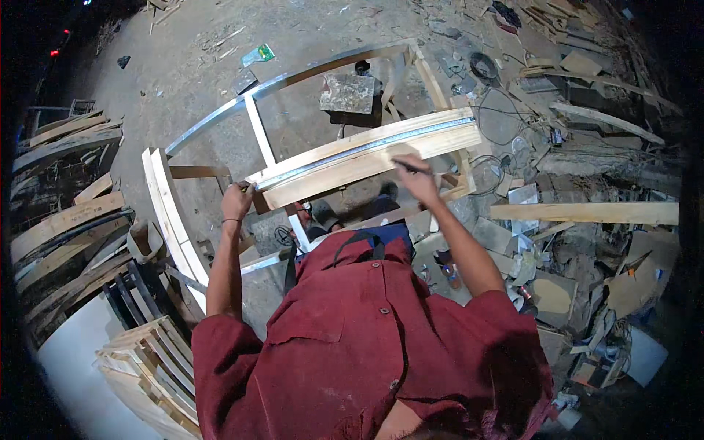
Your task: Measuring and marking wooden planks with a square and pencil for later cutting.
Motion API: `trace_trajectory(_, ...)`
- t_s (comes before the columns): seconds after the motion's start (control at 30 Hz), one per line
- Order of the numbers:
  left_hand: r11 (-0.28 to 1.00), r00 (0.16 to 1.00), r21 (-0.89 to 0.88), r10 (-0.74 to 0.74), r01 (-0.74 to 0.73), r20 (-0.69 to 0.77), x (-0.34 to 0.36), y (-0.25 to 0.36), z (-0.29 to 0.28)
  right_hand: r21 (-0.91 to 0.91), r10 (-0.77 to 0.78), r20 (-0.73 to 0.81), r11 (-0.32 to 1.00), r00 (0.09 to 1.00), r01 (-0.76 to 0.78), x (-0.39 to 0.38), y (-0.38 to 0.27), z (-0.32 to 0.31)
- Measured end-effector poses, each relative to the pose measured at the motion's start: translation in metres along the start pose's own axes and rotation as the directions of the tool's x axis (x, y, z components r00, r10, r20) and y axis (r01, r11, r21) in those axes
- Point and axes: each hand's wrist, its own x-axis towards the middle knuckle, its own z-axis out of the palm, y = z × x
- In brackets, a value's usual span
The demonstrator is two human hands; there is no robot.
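In the head view, the only one I have, I look down past a maroon shirt [352, 323] at both hands working over the pale boards [337, 174]. These lie side by side and slanting, their right end farther from the wearer, above the middle of a large open frame [259, 130]. A measuring strip [418, 133], blue-white and straight-edged, runs lengthwise along them, reaching from near the left hand almost to the far right end.

I see the left hand [237, 200] at the near left end of the boards, its fingers drawn together there; I cannot tell whether they pinch the strip, the wood or both. The right hand [418, 180] is closed around a slim dark tool [411, 166] just at the boards' near edge, right of their middle; whether its tip touches wood I cannot make out.

Inside the frame, beyond the boards, I have a speckled block [347, 94]. Stacked planks [70, 224] sit at the left, and a single plank [583, 213] lies at the right among scraps. Farther off, a green packet [257, 54] lies on the dusty ground.
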Motion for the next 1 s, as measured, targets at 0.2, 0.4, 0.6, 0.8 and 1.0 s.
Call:
trace_trajectory(0.2, 0.992, 0.994, 0.081, -0.098, 0.101, -0.04, -0.002, 0.008, 0.013, -0.059, 0.013, -0.083, 0.998, 0.996, -0.018, 0.083, 0.079, -0.138)
trace_trajectory(0.4, 0.963, 0.978, 0.182, -0.185, 0.199, -0.093, -0.005, 0.023, 0.018, -0.196, -0.019, 0.163, 0.979, 0.987, 0.051, 0.131, 0.121, -0.19)
trace_trajectory(0.6, 0.955, 0.973, 0.195, -0.208, 0.224, -0.096, -0.007, 0.043, 0.017, -0.163, 0.097, 0.267, 0.985, 0.959, -0.054, 0.146, 0.133, -0.199)
trace_trajectory(0.8, 0.891, 0.952, 0.337, -0.295, 0.303, -0.077, -0.005, 0.051, 0.011, -0.167, 0.007, 0.302, 0.985, 0.953, 0.046, 0.149, 0.136, -0.2)
trace_trajectory(1.0, 0.876, 0.954, 0.383, -0.297, 0.292, -0.048, 0.003, 0.05, 0.013, -0.069, 0.078, 0.303, 0.996, 0.95, -0.059, 0.15, 0.134, -0.201)
